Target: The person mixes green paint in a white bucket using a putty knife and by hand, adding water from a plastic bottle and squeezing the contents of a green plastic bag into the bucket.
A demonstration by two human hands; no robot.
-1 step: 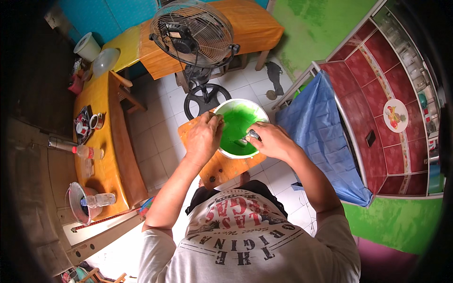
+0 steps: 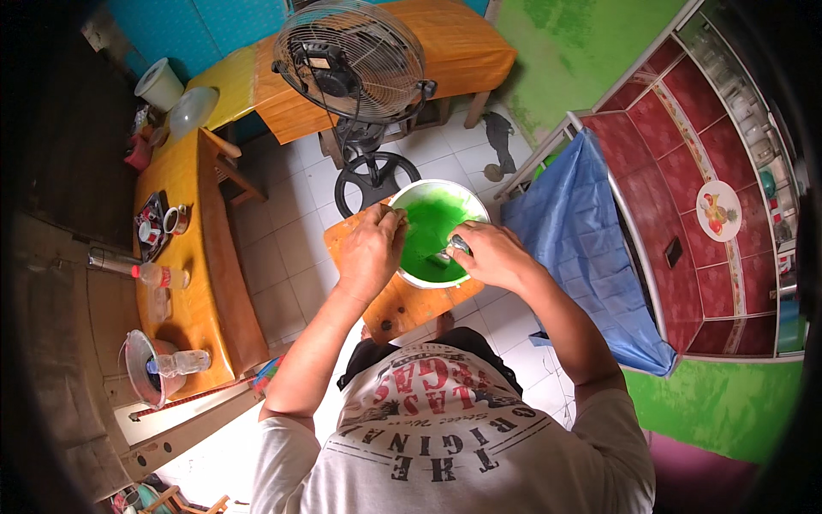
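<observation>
A round white bowl (image 2: 476, 204) full of bright green liquid stands on a small orange wooden stool (image 2: 401, 301) in front of me. My left hand (image 2: 370, 248) grips the bowl's near-left rim. A metal spoon (image 2: 449, 251) dips into the green liquid, and my right hand (image 2: 491, 255) is closed on its handle at the bowl's right side. Both forearms reach forward over my grey printed shirt.
A standing fan (image 2: 353, 60) on a black round base stands just beyond the stool. An orange table (image 2: 193, 283) at left carries cups, plastic bottles and a bowl. A blue cloth (image 2: 591, 248) drapes at right beside a red cabinet (image 2: 693, 197). White tiled floor (image 2: 282, 248) surrounds the stool.
</observation>
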